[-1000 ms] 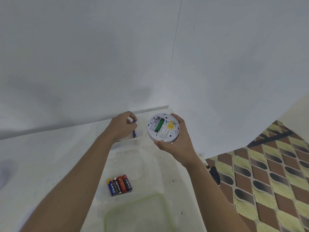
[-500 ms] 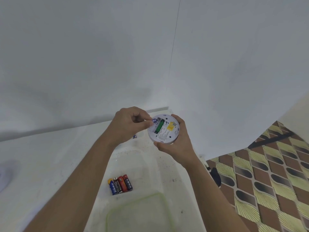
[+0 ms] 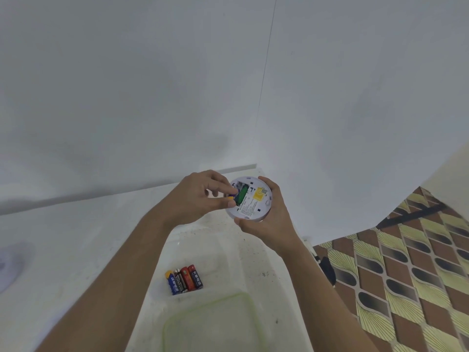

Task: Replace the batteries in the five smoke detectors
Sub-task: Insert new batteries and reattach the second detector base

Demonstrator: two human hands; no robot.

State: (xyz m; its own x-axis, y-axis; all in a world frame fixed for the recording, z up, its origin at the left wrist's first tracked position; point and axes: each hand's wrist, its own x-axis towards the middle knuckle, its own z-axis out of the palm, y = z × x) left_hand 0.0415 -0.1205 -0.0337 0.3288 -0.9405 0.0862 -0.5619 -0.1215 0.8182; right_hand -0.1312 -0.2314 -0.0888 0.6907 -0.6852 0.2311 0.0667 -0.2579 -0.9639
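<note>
- The left hand [image 3: 195, 199] pinches a small blue battery [image 3: 232, 196] at the green compartment of the round white plastic smoke detector [image 3: 253, 207].
- The right hand [image 3: 269, 224] grips the detector.
- A clear plastic box [image 3: 223, 250] holds four batteries [image 3: 184, 279].

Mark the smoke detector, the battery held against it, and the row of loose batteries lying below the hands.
smoke detector [image 3: 259, 198]: head view, yellow label on its back.
held battery [image 3: 232, 197]: head view, its visible yellow-and-blue end.
loose batteries [image 3: 184, 280]: head view, middle of the row.

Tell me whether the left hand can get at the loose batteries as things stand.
Probably not yet: the left hand pinches a battery at the detector, though nothing covers the loose batteries.
</note>
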